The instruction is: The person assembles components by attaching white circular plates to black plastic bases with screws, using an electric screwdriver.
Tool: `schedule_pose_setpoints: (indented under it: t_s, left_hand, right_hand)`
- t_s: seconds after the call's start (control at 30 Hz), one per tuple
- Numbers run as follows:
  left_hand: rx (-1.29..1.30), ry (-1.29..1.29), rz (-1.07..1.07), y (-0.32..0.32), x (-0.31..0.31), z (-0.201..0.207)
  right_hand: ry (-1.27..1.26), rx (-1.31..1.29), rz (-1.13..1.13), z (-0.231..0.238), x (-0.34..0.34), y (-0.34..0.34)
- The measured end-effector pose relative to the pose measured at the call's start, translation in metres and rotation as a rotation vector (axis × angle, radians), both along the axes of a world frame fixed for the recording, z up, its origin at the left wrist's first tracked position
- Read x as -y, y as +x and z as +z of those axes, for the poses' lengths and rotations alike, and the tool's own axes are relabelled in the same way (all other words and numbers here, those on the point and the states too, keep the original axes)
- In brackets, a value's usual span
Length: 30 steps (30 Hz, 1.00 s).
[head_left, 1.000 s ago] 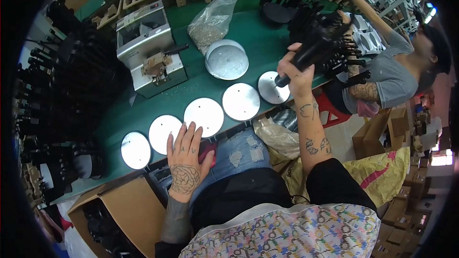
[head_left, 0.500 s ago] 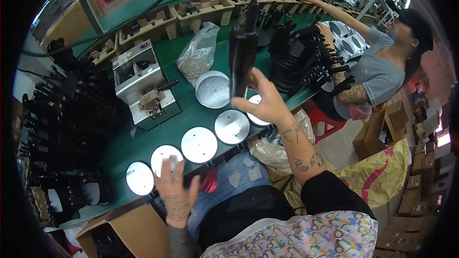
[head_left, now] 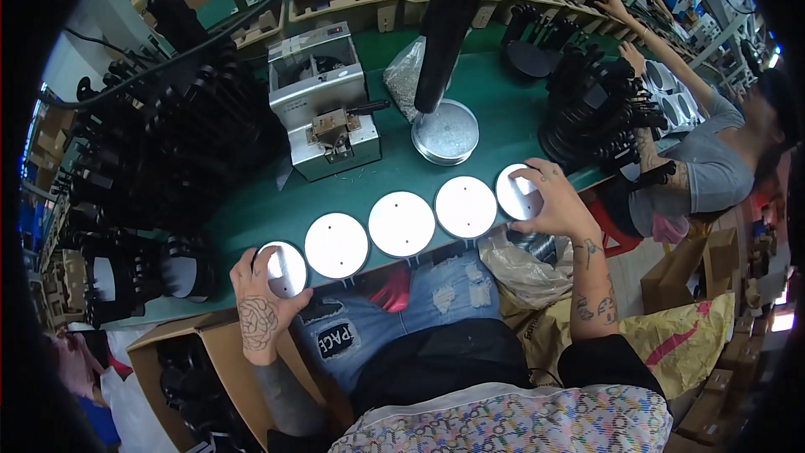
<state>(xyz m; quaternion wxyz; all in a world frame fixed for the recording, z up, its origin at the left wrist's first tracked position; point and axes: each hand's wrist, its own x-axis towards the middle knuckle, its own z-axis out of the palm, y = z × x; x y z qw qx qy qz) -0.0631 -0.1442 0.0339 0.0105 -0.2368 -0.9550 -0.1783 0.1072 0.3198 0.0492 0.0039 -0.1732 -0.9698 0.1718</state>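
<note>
Several flat, round white metal discs, each with small holes, lie in a row along the near edge of the green workbench. My left hand (head_left: 267, 298) curves its thumb and fingers around the rim of the leftmost disc (head_left: 288, 271). At the row's other end, my right hand (head_left: 553, 205) grips the rightmost disc (head_left: 513, 193) by its edge. Between them, the middle disc (head_left: 402, 225) and its neighbours lie untouched. A black electric screwdriver (head_left: 449, 42) hangs above a shallow round metal dish (head_left: 445, 132) holding small screws.
A metal screw-feeding machine (head_left: 324, 101) stands behind the row, beside a clear bag of screws (head_left: 407, 80). Black stands crowd the left (head_left: 193, 126) and right (head_left: 591, 113). A co-worker (head_left: 700, 159) reaches toward the back trays. An open carton (head_left: 214, 369) sits below left.
My right hand has left the screwdriver and come down onto the rightmost disc. My left hand has moved to the leftmost disc's edge. The view has shifted, and the screwdriver hangs free.
</note>
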Motion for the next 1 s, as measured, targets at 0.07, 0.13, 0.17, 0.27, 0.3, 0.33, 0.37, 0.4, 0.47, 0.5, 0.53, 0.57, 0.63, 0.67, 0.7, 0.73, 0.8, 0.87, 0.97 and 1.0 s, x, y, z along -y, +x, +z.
schedule_pose_setpoints:
  t_s: [0.07,0.13,0.17,0.27,0.3,0.33,0.37,0.4,0.47,0.5,0.53,0.57,0.63,0.67,0.7,0.73,0.8,0.87,0.97,1.0]
  left_hand:
    - [-0.012,0.007,-0.013,0.005,-0.004,0.005]
    - [0.086,0.062,-0.022,0.013,-0.006,0.019]
    - [0.035,0.091,-0.068,0.015,-0.004,0.021]
    - [0.081,0.167,-0.013,0.032,-0.042,0.041]
    - [0.034,0.169,-0.051,0.034,-0.057,0.037]
    - [-0.018,0.168,-0.087,0.034,-0.071,0.027]
    - [-0.044,0.168,-0.101,0.034,-0.083,0.018]
    - [-0.125,0.147,-0.155,0.031,-0.086,-0.001]
    - [-0.114,0.207,-0.105,0.033,-0.097,-0.022]
    - [-0.067,0.233,-0.066,0.035,-0.1,-0.026]
    - [-0.042,0.263,-0.063,0.034,-0.099,-0.028]
    - [-0.015,0.291,-0.057,0.032,-0.097,-0.028]
    - [0.018,0.302,-0.04,0.032,-0.09,-0.023]
    - [0.037,0.321,-0.04,0.03,-0.088,-0.022]
    - [0.024,0.305,-0.065,0.028,-0.083,-0.023]
    - [0.005,0.287,-0.091,0.029,-0.078,-0.016]
    - [-0.033,0.328,-0.203,0.023,-0.077,-0.016]
    - [0.015,0.333,-0.268,0.02,-0.089,-0.016]
    - [0.106,0.278,-0.332,0.013,-0.085,-0.013]
    - [0.104,0.276,-0.312,0.014,-0.08,-0.014]
  right_hand:
    - [-0.008,0.044,0.061,0.007,-0.004,0.006]
    - [-0.056,-0.017,0.056,0.009,-0.006,0.011]
    - [-0.11,-0.071,0.062,0.01,-0.005,0.014]
    - [-0.226,-0.185,0.227,0.016,0.028,-0.005]
    - [-0.264,-0.126,0.272,0.012,0.04,-0.015]
    - [-0.247,-0.127,0.341,-0.003,0.049,-0.026]
    - [-0.215,-0.162,0.339,-0.015,0.06,-0.033]
    - [-0.185,-0.199,0.34,-0.022,0.071,-0.037]
    - [-0.137,-0.182,0.285,-0.016,0.084,-0.039]
    - [-0.104,-0.18,0.256,-0.016,0.086,-0.037]
    - [-0.073,-0.176,0.228,-0.016,0.088,-0.035]
    - [-0.154,-0.149,0.191,-0.013,0.085,-0.035]
    - [-0.134,-0.067,0.184,-0.002,0.08,-0.038]
    - [-0.145,-0.083,0.177,-0.002,0.075,-0.036]
    - [-0.192,-0.108,0.184,-0.003,0.072,-0.037]
    - [-0.241,-0.136,0.205,0.003,0.071,-0.037]
    - [-0.372,-0.228,0.249,0.016,0.074,-0.038]
    - [-0.325,-0.273,0.344,0.015,0.078,-0.043]
    - [-0.307,-0.243,0.494,0.007,0.103,-0.071]
    - [-0.331,-0.228,0.536,-0.002,0.112,-0.079]
